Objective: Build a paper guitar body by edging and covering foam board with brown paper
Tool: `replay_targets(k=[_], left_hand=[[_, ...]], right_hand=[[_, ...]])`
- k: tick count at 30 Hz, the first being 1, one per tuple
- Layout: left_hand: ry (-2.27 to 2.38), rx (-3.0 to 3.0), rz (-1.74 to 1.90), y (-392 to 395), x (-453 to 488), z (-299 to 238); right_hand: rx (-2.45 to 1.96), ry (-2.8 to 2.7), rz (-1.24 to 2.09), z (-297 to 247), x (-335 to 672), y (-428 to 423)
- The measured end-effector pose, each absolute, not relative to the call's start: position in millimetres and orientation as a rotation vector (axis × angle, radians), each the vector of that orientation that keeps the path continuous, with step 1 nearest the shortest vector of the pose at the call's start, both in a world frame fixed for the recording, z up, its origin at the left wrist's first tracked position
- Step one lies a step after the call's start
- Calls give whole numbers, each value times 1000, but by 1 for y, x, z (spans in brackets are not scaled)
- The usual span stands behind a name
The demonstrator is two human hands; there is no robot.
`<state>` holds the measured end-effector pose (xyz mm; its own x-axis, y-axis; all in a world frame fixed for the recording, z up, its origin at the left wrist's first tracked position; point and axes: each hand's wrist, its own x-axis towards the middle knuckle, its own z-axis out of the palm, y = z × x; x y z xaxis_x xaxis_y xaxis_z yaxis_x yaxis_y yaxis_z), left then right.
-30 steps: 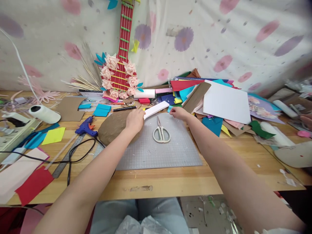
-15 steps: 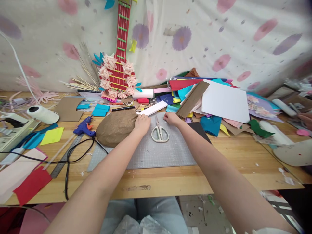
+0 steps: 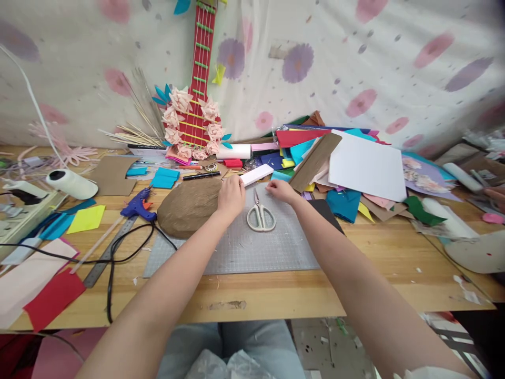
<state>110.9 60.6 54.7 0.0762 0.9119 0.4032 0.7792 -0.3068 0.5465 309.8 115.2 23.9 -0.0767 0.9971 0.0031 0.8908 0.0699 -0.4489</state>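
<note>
My left hand (image 3: 231, 197) lies at the far edge of the grey cutting mat (image 3: 256, 250). Its fingers are curled against the near end of a white paper strip (image 3: 257, 174), and its heel is beside a brown rounded cardboard piece (image 3: 185, 208). My right hand (image 3: 281, 190) rests on the mat just right of the strip, fingers curled together; whether anything is in them is hidden. White-handled scissors (image 3: 259, 216) lie closed on the mat between my hands.
A heap of coloured paper and a white sheet (image 3: 366, 166) sits at the right. A blue glue gun (image 3: 137, 206), its black cable, a steel ruler (image 3: 106, 255) and paper scraps lie at the left. A red paper guitar (image 3: 195, 105) leans on the backdrop.
Both hands drew back from the strip's ends onto the mat. The left hand has since returned to the strip's near end, and the strip has shifted a little.
</note>
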Motion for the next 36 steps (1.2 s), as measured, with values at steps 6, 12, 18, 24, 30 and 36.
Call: replay_targets(k=[6,12,18,24,30,36], left_hand=[[1209,923,1132,53,137,52],[886,427,1138,57,149,55],[1040,445,1175,60,136,48],[991,451,1159,53,140,38],[872,462,1220,43,135,17],[656,457,1301,43,127,2]], right_hand=[[-1494,-1651,848,38,314,101],[-1220,-1943,755,47,271,80],[-1250,-1682,920,41,298,100],[-1680,-1989,552,12,319,134],[-1670,-2226,307,0,318,134],[-1745,-2160,387,5,315,134]])
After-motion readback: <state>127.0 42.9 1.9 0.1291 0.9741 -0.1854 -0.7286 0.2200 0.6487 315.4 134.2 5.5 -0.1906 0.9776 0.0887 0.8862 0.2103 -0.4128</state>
